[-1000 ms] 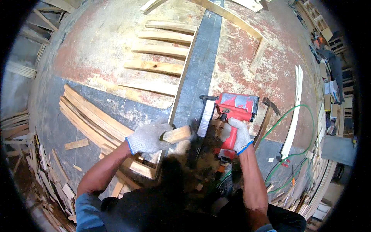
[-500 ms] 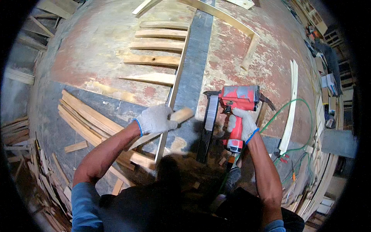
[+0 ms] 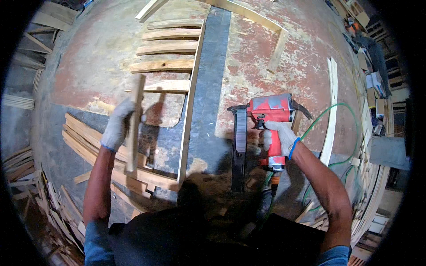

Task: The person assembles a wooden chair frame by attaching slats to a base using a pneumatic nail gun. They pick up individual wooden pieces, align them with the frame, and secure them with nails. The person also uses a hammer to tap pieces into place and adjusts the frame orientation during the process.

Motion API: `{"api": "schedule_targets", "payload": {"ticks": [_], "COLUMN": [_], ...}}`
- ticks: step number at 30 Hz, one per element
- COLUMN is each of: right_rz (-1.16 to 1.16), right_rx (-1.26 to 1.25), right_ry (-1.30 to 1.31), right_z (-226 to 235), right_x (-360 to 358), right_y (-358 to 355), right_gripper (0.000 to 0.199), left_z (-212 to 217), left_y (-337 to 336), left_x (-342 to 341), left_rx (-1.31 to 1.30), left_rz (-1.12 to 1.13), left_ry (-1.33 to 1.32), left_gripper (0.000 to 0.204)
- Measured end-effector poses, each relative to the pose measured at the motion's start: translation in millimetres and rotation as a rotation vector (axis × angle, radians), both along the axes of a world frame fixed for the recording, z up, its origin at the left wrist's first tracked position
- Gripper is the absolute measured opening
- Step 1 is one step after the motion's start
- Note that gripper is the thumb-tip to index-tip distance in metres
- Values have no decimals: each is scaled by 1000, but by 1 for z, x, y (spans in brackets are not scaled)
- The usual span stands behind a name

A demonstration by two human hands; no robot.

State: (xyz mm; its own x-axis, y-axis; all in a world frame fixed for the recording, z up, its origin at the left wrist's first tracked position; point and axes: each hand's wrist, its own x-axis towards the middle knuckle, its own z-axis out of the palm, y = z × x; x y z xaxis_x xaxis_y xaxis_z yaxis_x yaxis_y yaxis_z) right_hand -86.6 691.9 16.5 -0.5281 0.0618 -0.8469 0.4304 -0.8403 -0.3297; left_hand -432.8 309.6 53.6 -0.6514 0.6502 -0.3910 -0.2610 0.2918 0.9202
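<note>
My gloved left hand (image 3: 118,126) grips a wooden slat (image 3: 133,146) and holds it roughly lengthwise above the floor; its shadow falls beside it. In my gloved right hand (image 3: 280,136) is a red and grey nail gun (image 3: 270,107), its long black magazine facing left. Between the hands lies a long wooden rail (image 3: 191,99). Several slats (image 3: 165,66) reach leftward from it in a row, and another slat (image 3: 160,179) meets its near end. Stacked slats (image 3: 80,135) lie left of and below my left hand.
A green air hose (image 3: 356,133) curves over the floor at the right, near a long pale board (image 3: 330,111). An angled wooden frame piece (image 3: 277,51) lies at the far side. Scrap wood (image 3: 53,217) is heaped at the lower left, with timber along the right edge.
My left hand has drawn the slat leftward off the rail and turned it from crosswise to lengthwise. The nail gun stays in my right hand. The view has shifted slightly.
</note>
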Motion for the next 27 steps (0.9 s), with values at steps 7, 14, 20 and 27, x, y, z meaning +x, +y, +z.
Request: {"api": "schedule_targets", "payload": {"ticks": [7,14,20,27], "right_rz": [416,421,373,280], "right_rx": [340,484,467,433], "right_ry": [-102,-93,-118,-230], "right_z": [69,34,16,33], "right_x": [-43,-16,1,18], "right_y": [28,31,27,18], "right_gripper": [13,24,35,40], "left_z": [17,-13,-63,-34], "left_y": [-126,-330,-429,-335], "left_x": [64,164,262,357], "left_rx": [-241,-955,-1191,-1158], "left_rz": [540,564,617,551], "left_ry": [-110,537,437,435], "left_gripper": [33,54,56,37]}}
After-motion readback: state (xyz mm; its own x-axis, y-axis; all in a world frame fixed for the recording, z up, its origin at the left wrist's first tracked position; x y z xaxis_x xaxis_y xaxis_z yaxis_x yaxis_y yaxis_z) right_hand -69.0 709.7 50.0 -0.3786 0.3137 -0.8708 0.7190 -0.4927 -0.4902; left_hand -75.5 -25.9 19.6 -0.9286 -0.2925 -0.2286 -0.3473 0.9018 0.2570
